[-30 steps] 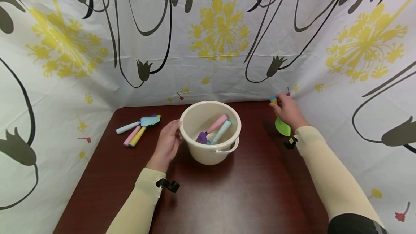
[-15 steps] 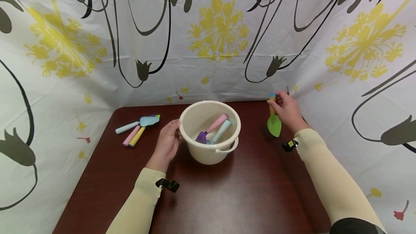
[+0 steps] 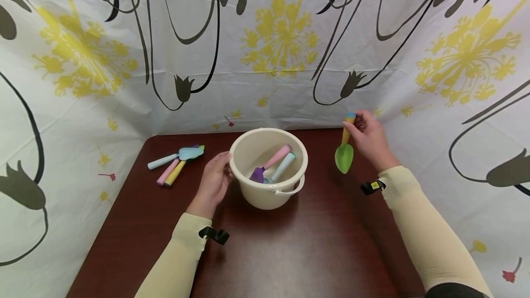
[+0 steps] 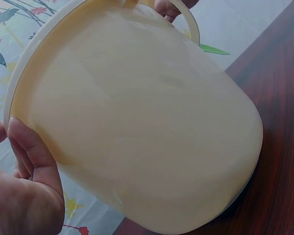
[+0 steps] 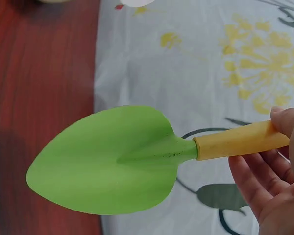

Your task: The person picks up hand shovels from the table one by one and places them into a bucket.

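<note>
A cream bucket (image 3: pixel 267 195) stands upright on the dark red table, its handle folded down on the near right side. My left hand (image 3: pixel 214 179) grips the bucket's rim from the left; in the left wrist view its fingers (image 4: pixel 34 152) curl at the rim. Inside the bucket lie a purple tool with a pink handle (image 3: pixel 276 157) and a tool with a light blue handle (image 3: pixel 283 168). Right of the bucket, my right hand (image 3: pixel 370 139) holds a toy trowel (image 5: pixel 108 161) by its yellow handle, green blade pointing down, raised over the table.
Several more toy tools lie in a loose pile at the table's far left, among them a light blue one (image 3: pixel 190 153), a pink handle (image 3: pixel 168 172) and a yellow handle (image 3: pixel 175 174). A flower-printed cloth (image 3: pixel 281 100) hangs behind the table and along both sides.
My right hand has lifted the trowel off the table's far right and swung its blade leftward, now hanging down. The left hand and bucket stay in place.
</note>
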The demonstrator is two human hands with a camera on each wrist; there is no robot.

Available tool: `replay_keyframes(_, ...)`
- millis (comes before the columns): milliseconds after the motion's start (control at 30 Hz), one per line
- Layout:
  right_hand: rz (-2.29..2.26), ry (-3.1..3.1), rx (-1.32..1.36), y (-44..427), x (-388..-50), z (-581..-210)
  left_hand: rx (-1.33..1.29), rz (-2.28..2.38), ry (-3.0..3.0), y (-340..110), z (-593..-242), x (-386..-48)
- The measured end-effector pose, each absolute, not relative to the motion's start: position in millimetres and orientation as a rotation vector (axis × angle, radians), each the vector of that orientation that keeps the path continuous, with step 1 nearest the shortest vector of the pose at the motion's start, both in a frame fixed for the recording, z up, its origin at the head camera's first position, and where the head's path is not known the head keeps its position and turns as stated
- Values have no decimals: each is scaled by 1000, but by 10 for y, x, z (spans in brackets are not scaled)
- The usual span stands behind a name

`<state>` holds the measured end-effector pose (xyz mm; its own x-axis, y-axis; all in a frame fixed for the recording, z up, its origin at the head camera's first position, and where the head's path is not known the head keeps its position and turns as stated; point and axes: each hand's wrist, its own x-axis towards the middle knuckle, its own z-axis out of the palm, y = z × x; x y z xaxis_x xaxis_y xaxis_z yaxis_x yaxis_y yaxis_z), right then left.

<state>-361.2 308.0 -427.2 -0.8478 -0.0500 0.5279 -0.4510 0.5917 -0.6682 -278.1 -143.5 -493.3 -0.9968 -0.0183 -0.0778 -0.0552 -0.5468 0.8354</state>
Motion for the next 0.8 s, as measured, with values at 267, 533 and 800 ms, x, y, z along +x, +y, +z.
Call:
replay_keyframes(267, 1369, -2211, 391, 2967, -3463, -3953, -142, 2727, 1495, -1429, -4918, -2783)
replay_keyframes(533, 1439, -2136, 421, 2828, -3387, -3761, -127, 2730, 1498, -1425, -4906, -2777)
replay_keyframes(800, 1487, -2107, 487, 2689, -3285, -3583, -136, 2738, 1487, -1420, -4902, -2765)
